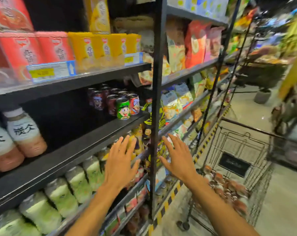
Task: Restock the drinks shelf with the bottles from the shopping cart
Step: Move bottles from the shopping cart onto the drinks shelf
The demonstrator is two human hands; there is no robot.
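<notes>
My left hand and my right hand are both stretched out in front of the shelves with straight fingers, holding nothing. Two pink bottles with white caps stand at the left of the drinks shelf. Most of that shelf's middle is dark and bare. Several small cans stand at its right end. The shopping cart is at the lower right, with several pink-brown bottles lying in its basket.
A row of pale green bottles fills the shelf below. Red and yellow boxes sit on the shelf above. A black upright post divides this bay from snack shelves on the right. The aisle floor runs right of the cart.
</notes>
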